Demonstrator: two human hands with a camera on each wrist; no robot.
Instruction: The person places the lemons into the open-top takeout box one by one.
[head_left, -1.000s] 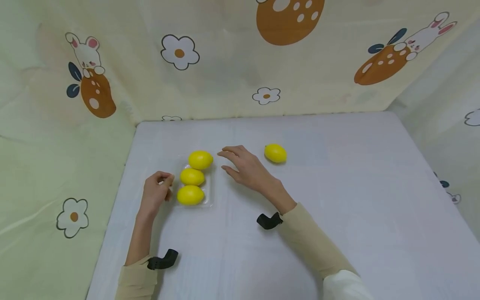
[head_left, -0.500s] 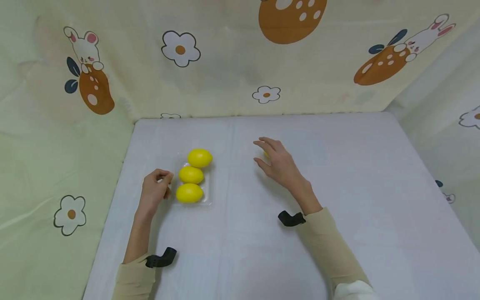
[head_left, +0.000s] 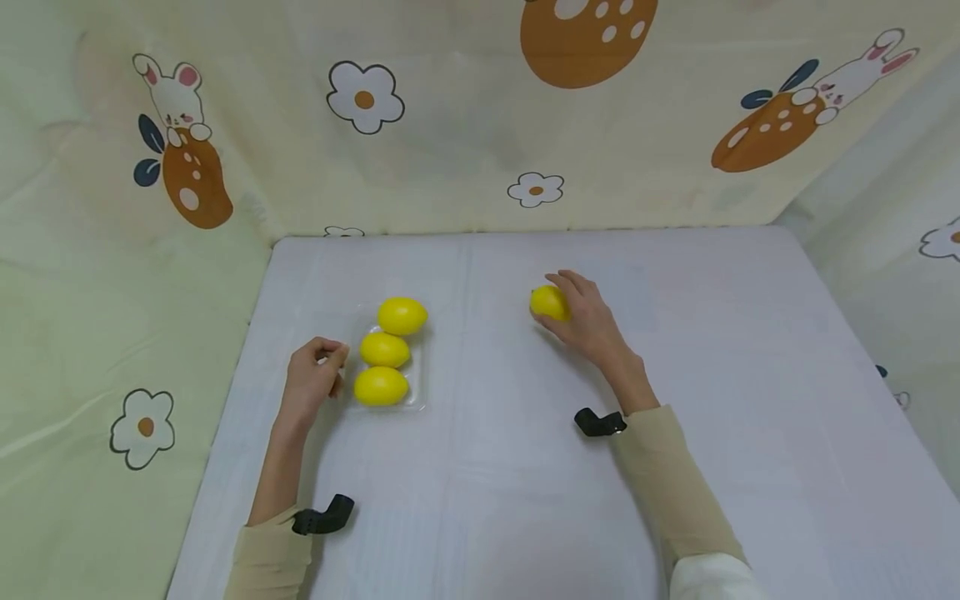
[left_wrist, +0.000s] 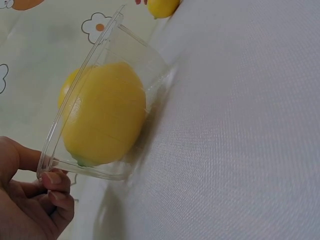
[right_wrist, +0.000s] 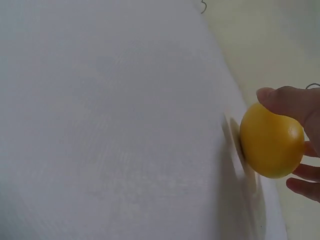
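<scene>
My left hand [head_left: 311, 379] pinches the near left rim of a clear plastic box [left_wrist: 135, 47] between thumb and fingers. Inside the box three yellow lemons lie in a row: a far lemon [head_left: 402, 316], a middle lemon [head_left: 385, 350] and a near lemon [head_left: 381, 387]. To the right of the box, my right hand [head_left: 595, 323] curls round a single lemon [right_wrist: 270, 142], thumb on one side and fingers on the other. That lemon sits at or just above the table; the exact contact is hard to tell.
The white table [head_left: 510, 500] runs back to a cream curtain [head_left: 442, 133] printed with rabbits and flowers. A black wrist camera [head_left: 324, 515] sits on the left sleeve, another black wrist camera [head_left: 598, 422] on the right.
My right hand has travelled right from beside the box to the lone lemon, and its fingers have closed round it. The left hand keeps its place at the box.
</scene>
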